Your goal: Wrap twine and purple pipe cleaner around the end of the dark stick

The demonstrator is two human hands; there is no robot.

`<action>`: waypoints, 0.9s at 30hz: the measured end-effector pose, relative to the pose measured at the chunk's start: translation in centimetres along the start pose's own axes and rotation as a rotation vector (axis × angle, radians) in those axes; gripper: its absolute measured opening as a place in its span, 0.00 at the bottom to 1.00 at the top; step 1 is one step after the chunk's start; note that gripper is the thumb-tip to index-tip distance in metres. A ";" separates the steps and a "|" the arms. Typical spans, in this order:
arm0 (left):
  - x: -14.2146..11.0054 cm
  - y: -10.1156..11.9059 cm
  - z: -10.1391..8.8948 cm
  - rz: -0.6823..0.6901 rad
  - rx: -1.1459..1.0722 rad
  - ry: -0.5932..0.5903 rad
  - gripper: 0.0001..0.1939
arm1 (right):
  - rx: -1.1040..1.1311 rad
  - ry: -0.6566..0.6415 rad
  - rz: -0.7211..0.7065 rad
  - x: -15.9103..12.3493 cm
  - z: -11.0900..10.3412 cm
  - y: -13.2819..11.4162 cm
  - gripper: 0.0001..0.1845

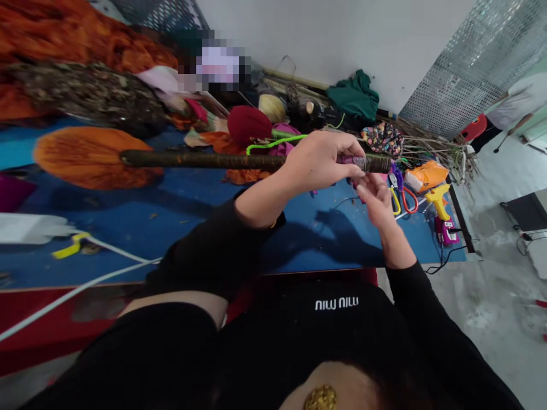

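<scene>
A dark brown stick [205, 160] lies level above the table, with a gathered orange fabric bulb [89, 156] at its left end. My left hand [318, 159] is closed around the stick near its right end, thumb underneath. Purple wrapping [351, 162] shows on the stick just beyond my left fingers. Right below it, the fingertips of my right hand [376, 199] are pinched together close to my left thumb; what they hold is too small to make out. A bright green pipe cleaner [273, 142] curves behind the stick, its right end hidden by my left hand.
Scissors [399, 191], an orange packet [427, 175] and a yellow glue gun [439, 200] lie at the blue table's [205, 222] right. Fabrics, a dark red bulb [249, 124] and twigs [440, 149] crowd the back. A white cable [85, 296] crosses the front left edge.
</scene>
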State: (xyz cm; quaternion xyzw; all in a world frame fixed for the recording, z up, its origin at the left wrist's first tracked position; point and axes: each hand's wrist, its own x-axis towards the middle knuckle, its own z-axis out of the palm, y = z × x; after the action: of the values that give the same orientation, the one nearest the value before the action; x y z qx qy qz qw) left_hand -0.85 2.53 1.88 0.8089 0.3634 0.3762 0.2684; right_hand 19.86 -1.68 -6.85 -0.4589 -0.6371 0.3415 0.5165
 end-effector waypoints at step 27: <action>1.1 -2.0 0.4 0.012 0.090 -0.213 0.19 | 0.241 0.306 -0.261 -0.5 2.4 -2.8 0.31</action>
State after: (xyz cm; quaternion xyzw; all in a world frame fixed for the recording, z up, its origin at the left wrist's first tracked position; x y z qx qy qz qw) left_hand -0.80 4.51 0.67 0.8576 0.3446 0.2731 0.2669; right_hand 16.85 -3.00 -5.00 -0.3541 -0.5601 0.2719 0.6979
